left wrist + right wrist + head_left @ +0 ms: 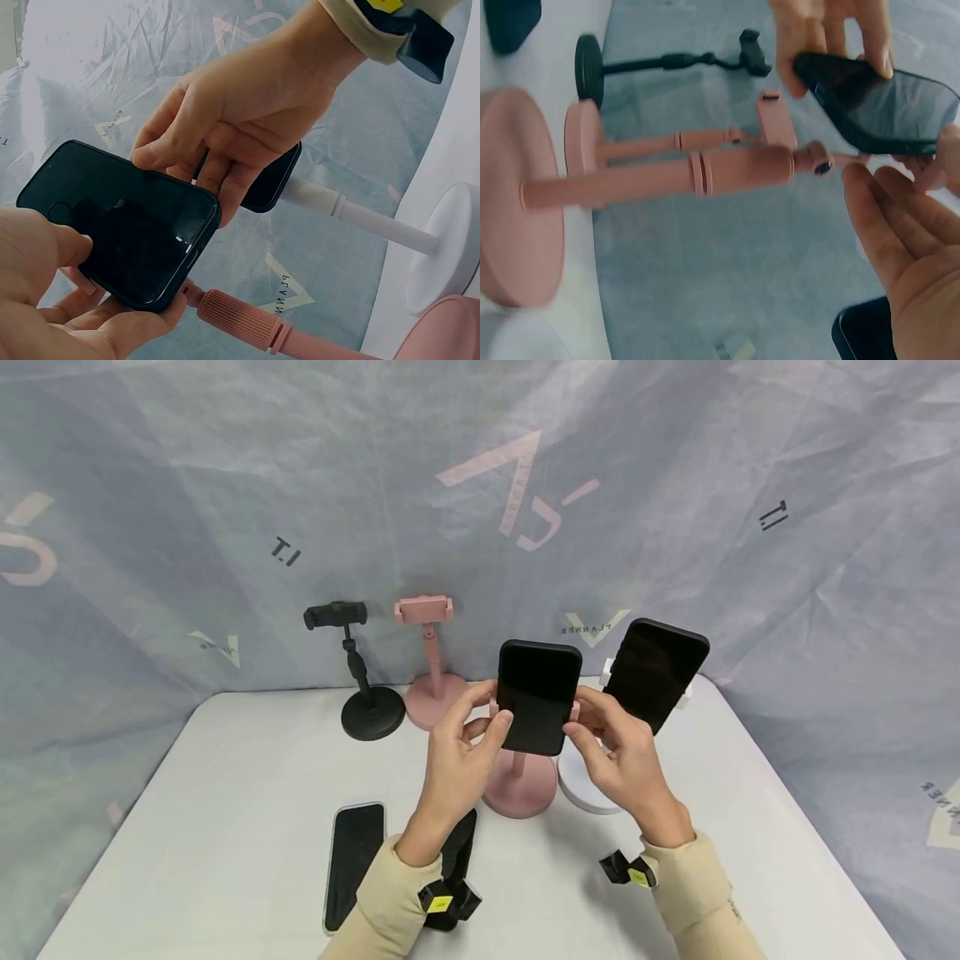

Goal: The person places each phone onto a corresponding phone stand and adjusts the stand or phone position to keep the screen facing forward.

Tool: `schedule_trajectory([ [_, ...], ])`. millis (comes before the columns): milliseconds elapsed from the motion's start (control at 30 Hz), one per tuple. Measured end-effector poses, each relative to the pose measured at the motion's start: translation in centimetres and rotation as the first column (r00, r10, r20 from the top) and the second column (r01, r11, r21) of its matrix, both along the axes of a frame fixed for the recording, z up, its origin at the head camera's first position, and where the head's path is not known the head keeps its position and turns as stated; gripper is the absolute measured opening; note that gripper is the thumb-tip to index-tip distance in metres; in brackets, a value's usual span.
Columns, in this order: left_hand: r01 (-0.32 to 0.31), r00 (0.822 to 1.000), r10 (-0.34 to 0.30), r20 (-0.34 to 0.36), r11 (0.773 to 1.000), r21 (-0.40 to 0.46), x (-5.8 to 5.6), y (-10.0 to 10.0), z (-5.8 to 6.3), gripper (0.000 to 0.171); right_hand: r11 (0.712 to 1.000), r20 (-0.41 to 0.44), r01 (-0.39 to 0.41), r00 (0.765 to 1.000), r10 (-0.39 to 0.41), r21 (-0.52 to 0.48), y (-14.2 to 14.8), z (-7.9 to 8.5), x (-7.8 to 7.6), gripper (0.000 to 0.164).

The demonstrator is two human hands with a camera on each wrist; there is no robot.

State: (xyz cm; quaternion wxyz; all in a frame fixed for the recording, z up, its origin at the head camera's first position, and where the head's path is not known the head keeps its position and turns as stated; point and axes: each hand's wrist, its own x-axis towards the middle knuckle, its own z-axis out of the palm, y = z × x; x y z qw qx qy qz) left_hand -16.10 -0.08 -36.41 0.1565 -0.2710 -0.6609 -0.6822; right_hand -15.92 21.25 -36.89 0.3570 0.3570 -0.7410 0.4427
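A black smartphone [538, 697], its dark screen facing me, is in the clamp area of the near pink phone stand [520, 793]. My left hand [461, 760] grips its left side, thumb on the front and fingers behind. At the opposite side my right hand [622, 756] pinches the phone's edge, its fingers by the pink clamp arm [575, 711]. The left wrist view shows the phone [124, 225] tilted above the ribbed pink post [238, 319]. Much of the clamp is hidden behind the phone; the right wrist view shows the stand's joint [814, 159] below it.
Behind stand a black phone stand [372, 714] and another pink stand [425, 610]. At right, a white stand [585, 781] holds a second phone [656, 668]. Two more phones lie on the white table [247, 827]: one at left [354, 860], another [459, 843] partly under my left wrist.
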Motion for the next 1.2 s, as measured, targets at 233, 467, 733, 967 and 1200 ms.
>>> schedule_trajectory([
  [233, -0.001, 1.0, 0.001, -0.017, 1.0, -0.002, -0.2, 0.0, -0.1, 0.038, 0.987, 0.167, -0.011, 0.985, 0.038, -0.161, -0.5, 0.1, 0.5, 0.045],
  [467, 0.007, 1.0, -0.007, 0.004, 1.0, -0.009, -0.1, -0.1, -0.1, 0.041, 0.966, 0.336, 0.02, 0.939, 0.07, -0.256, -0.5, 0.8, 1.1, 0.041],
  [733, 0.01, 1.0, -0.01, 0.013, 1.0, -0.028, 0.0, -0.1, -0.1, 0.043, 0.947, 0.406, 0.06, 0.911, 0.077, -0.315, -0.7, 1.1, 1.5, 0.038],
  [967, 0.044, 0.999, -0.044, 0.012, 0.999, -0.027, -0.2, -0.2, -0.1, 0.042, 0.944, 0.41, 0.065, 0.909, 0.078, -0.324, -0.8, 1.1, 1.6, 0.039],
  [1200, 0.068, 0.998, -0.068, -0.002, 0.997, -0.029, -0.4, -0.2, -0.3, 0.043, 0.947, 0.422, 0.085, 0.905, 0.056, -0.309, -0.7, 1.0, 1.5, 0.038],
])
